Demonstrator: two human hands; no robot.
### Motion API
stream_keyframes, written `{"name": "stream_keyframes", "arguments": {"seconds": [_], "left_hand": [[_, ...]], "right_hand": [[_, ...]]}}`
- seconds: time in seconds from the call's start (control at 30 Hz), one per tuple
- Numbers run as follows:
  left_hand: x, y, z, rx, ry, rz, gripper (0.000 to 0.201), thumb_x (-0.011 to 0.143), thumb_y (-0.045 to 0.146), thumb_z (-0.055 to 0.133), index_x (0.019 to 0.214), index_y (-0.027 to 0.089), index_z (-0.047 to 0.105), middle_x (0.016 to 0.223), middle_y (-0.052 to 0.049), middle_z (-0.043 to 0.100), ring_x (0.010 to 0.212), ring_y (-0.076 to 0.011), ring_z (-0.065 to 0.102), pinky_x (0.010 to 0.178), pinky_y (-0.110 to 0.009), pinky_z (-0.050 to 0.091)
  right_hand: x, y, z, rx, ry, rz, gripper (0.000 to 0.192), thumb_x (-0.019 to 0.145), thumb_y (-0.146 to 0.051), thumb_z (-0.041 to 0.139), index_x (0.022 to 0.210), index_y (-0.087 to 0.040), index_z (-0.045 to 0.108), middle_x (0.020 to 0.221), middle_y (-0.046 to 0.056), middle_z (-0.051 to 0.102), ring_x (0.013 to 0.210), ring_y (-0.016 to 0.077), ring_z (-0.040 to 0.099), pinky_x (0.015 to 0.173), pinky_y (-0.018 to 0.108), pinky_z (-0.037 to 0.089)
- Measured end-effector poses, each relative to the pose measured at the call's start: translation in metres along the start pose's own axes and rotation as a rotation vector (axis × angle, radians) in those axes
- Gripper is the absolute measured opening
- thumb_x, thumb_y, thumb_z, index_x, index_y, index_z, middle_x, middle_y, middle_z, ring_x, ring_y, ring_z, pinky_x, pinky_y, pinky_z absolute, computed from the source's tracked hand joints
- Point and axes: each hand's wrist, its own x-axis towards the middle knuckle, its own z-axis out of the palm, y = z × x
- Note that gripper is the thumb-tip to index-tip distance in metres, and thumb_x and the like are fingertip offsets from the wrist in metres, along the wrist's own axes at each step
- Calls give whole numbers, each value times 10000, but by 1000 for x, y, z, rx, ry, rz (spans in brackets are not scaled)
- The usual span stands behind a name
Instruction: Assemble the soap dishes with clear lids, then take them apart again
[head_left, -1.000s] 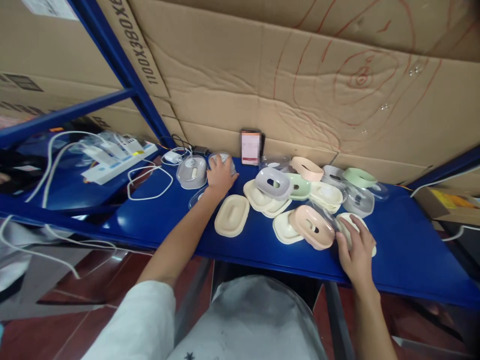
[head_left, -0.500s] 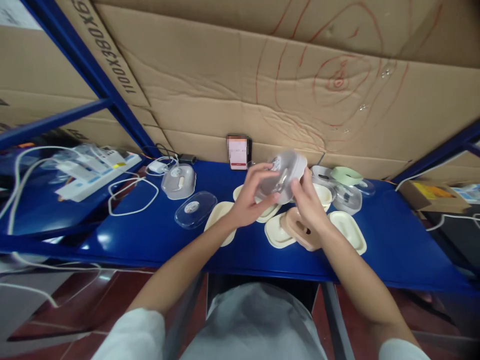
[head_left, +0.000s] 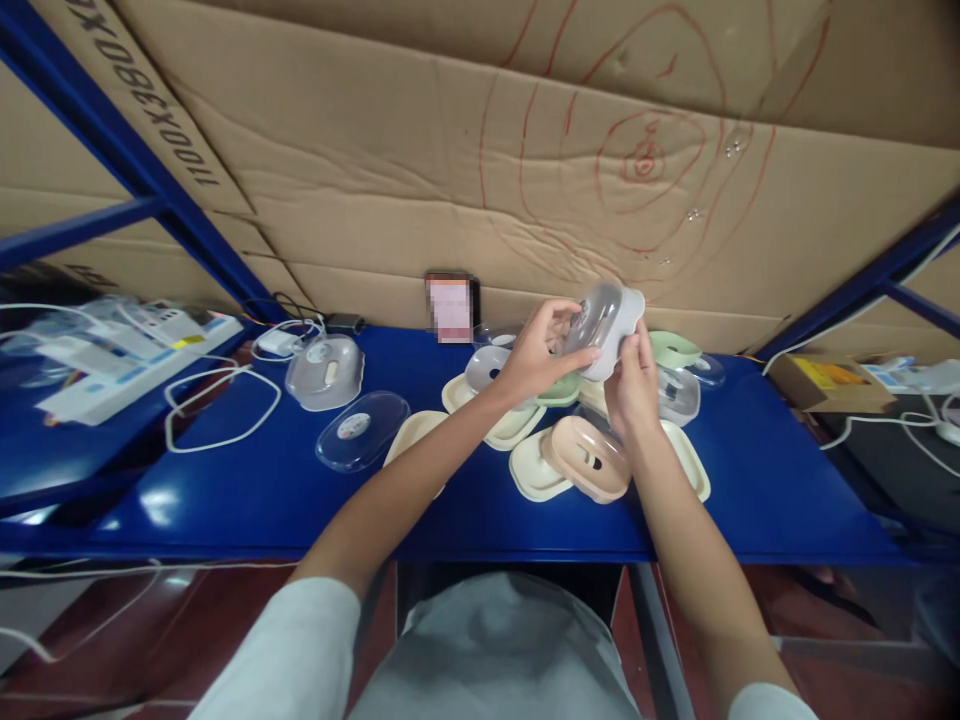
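While both hands are raised above the blue desk (head_left: 247,480), they grip one clear plastic soap box (head_left: 604,315) between them: the left hand (head_left: 534,352) curls its fingers round the box's left end, and the right hand (head_left: 634,380) pinches the right end from below, thumb up against the side. That box hangs in the air above the pile of soap dishes (head_left: 525,420), clear of them all. Just below the box lies a pink dish (head_left: 586,458), with cream trays (head_left: 529,475) beside it and a green one (head_left: 675,348) behind. Left of the pile sit a clear lid (head_left: 362,430) and a grey-clear box (head_left: 325,358). Farther left of the pile, a white cable (head_left: 217,400) loops over the desk, and a phone (head_left: 450,305) leans on the cardboard wall (head_left: 420,180) behind the pile
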Motion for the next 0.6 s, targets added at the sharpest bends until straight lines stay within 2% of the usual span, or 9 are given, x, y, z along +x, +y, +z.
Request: {"name": "stream_keyframes", "arguments": {"seconds": [0.07,0.13,0.2,0.27,0.33,0.43,0.5,0.6], "left_hand": [[8,-7,0,-9,10,-13,466,939,388,800,1311,253,553,1466,-117,616,1365,-264,626,1118,-418,529],[12,-17,1,13,56,-38,305,1057,363,620,1317,230,531,1429,-144,641,1321,-244,663,1116,-425,524],[12,-24,0,40,94,-55,274,1095,340,531,1338,215,520,1416,-168,648,1323,-257,662,1156,-468,498],[8,-27,1,140,93,-9,353,1082,336,557,1404,200,511,1490,-194,602,1434,-293,581,1241,-504,422],[1,-24,3,328,50,91,437,1087,353,544,1487,182,495,1591,-212,507,1553,-306,455,1303,-499,341],[-9,-14,11,541,-50,189,446,1088,454,555,1459,207,575,1621,-190,474,1562,-325,431,1309,-518,319],[-13,-9,18,581,-95,163,469,1022,495,677,1403,226,627,1592,-171,520,1514,-353,481,1287,-542,339],[-12,-7,22,547,-102,68,511,950,433,778,1390,213,642,1512,-162,608,1447,-366,546,1232,-544,396]], "right_hand": [[6,4,-6,39,54,39,740,922,-735,678,1520,-309,582,1546,66,639,1429,259,605,1205,505,509],[11,9,-12,66,155,46,678,876,-688,752,1399,-265,665,1474,74,685,1389,258,628,1223,491,490],[14,14,-16,83,239,42,623,867,-667,761,1309,-232,696,1406,81,715,1352,256,646,1223,481,486],[16,19,-18,85,280,32,595,889,-668,726,1286,-226,687,1380,82,718,1335,251,653,1203,476,502],[15,21,-19,76,294,18,583,916,-678,688,1304,-244,666,1382,72,707,1337,243,648,1175,466,523],[10,19,-16,47,292,-12,572,931,-680,679,1338,-280,644,1377,58,690,1324,231,649,1139,446,542],[5,16,-12,12,234,-34,548,919,-623,733,1344,-290,643,1352,58,691,1292,228,663,1127,442,545],[0,12,-8,-45,128,-93,503,882,-505,815,1306,-280,665,1319,60,702,1277,226,665,1151,443,522]]}}
